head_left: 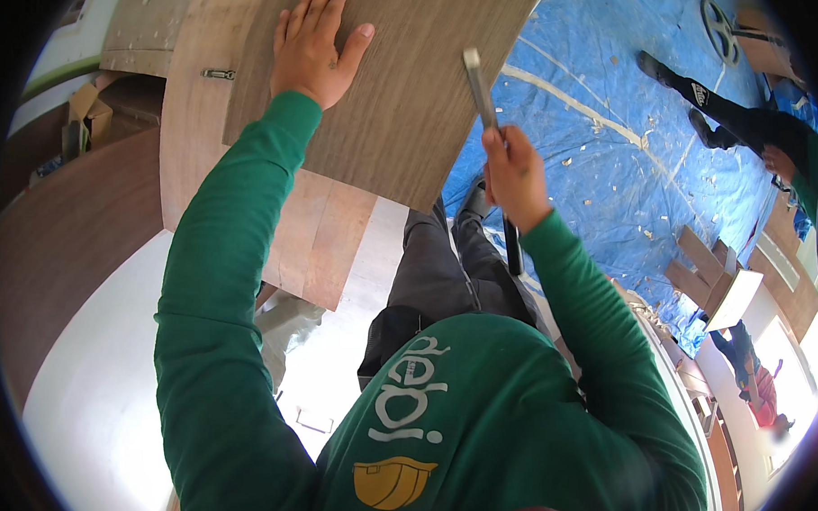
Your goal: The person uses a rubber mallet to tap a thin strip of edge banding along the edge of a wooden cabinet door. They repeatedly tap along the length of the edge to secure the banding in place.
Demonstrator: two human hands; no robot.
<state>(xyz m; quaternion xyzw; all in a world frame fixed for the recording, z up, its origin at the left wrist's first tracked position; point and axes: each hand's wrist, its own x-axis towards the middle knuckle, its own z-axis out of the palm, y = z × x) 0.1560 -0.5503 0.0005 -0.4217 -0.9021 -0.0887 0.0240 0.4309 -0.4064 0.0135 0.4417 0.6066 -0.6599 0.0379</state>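
My left hand (314,52) lies flat with fingers spread on a grey-brown wood-grain board (395,103), pressing near its left part. My right hand (517,175) is wrapped round a long hand tool (480,91) just off the board's right edge. The tool has a grey metal shaft, a pale bright tip pointing away from me, and a black grip reaching below my fist. Whether it is a hammer or a bar I cannot tell from this angle. Under the board is a lighter wooden panel (202,128).
A small metal fitting (219,74) lies on the lighter panel. Blue sheeting (586,159) littered with scraps covers the floor to the right. Another person's leg (737,113) stretches in at the far right, near wooden pieces (702,268). A second person (751,379) is further off.
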